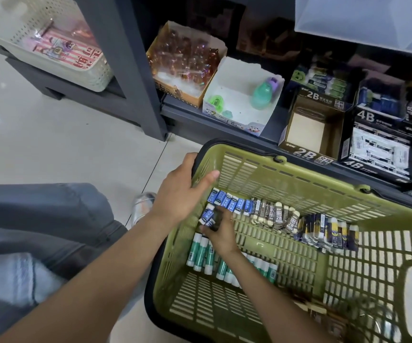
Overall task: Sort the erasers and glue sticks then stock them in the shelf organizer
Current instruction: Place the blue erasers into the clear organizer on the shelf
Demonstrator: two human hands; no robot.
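Observation:
A green plastic basket (299, 174) stands on the floor in front of a low shelf. Along its far side lie blue-sleeved erasers (227, 200), then black 2B erasers (274, 214), then dark blue and yellow erasers (328, 233). Green and white glue sticks (201, 253) lie in a row nearer me. My left hand (180, 191) grips the basket's left rim, thumb inside. My right hand (221, 231) reaches into the basket and pinches a couple of blue erasers (207, 216) at its left end.
On the shelf stand an empty 2B display box (309, 131), a 4B box (378, 147) filled with erasers, a white box (239, 102) with green sharpeners and a box of amber bottles (185, 63). A dark shelf post (135, 70) rises at left. My knee (39, 219) is at lower left.

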